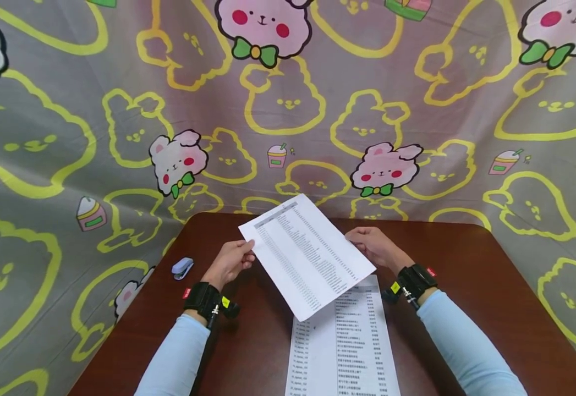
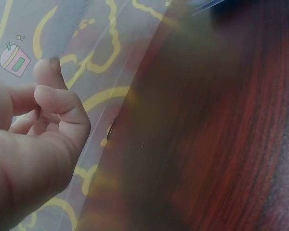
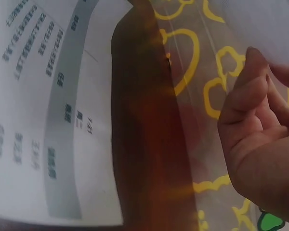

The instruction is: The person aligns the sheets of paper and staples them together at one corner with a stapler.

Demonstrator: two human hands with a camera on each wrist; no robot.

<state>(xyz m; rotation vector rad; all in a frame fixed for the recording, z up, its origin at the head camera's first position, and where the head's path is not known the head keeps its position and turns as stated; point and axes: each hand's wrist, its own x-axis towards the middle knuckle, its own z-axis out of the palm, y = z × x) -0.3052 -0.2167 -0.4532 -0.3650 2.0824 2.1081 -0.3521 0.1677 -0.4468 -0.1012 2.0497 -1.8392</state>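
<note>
A person is holding up a printed sheet of paper [image 1: 307, 258], tilted above the brown tabletop [image 1: 446, 247]. The left hand [image 1: 229, 263] is pinching its left edge, and the right hand [image 1: 374, 245] is pinching its right edge, so each grip is closing on paper. A second printed sheet [image 1: 342, 346] is lying on the tabletop, partly under the one in the air. A small pale blue stapler [image 1: 182, 268] is sitting near the left hand, not touching it. Black straps [image 1: 202, 298] are going around both wrists, just above light blue sleeves [image 1: 174, 355]. A gray cloth [image 1: 288, 110] with bunny faces is hanging behind.

The head view is hiding the top of the second sheet, but the right wrist view is showing its gray band and big dark print. The left wrist view is showing the left thumb and bent fingers close up, with streaky wood beside them.
</note>
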